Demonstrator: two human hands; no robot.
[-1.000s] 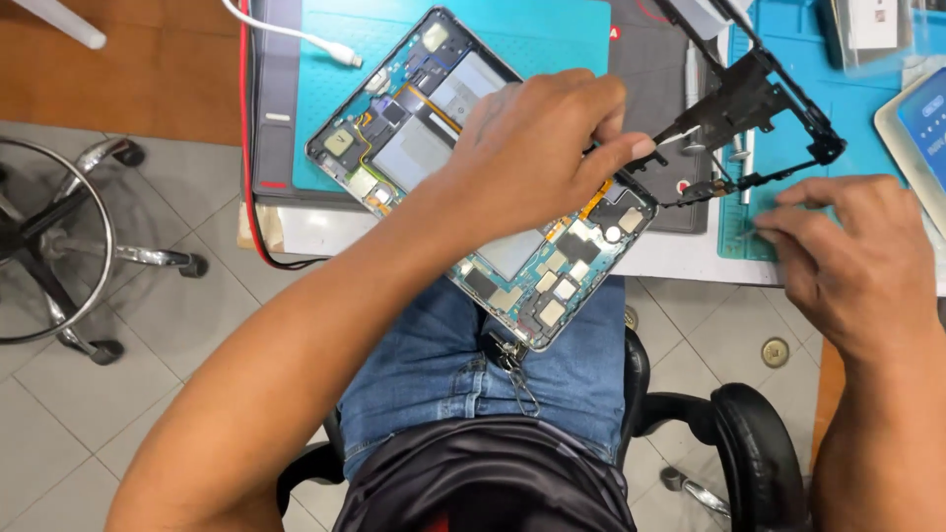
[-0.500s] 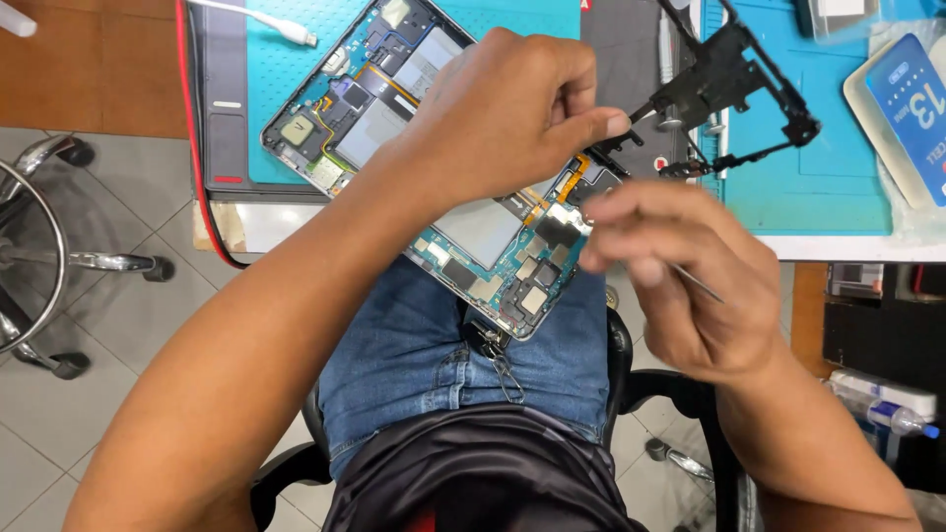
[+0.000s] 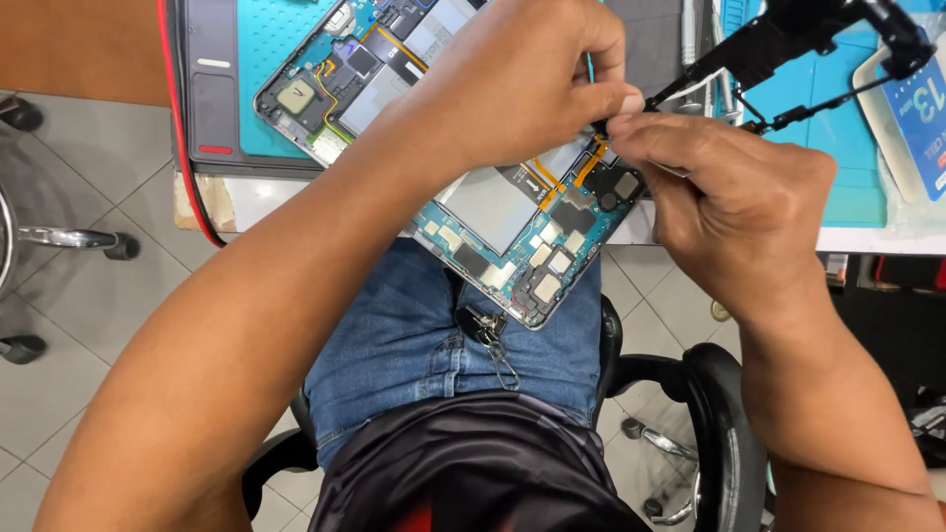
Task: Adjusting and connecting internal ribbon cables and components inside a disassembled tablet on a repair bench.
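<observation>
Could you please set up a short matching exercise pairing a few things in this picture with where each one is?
Things:
1. opened tablet
2. black frame piece
3. teal mat
4. key clip

Places:
A. hanging at the waist of the jeans
B. overhanging the table edge, above the lap
C. flat on the table, under the device's far end
D. top right, beyond the two hands

Pairs: 1-B, 2-D, 3-C, 4-A
</observation>
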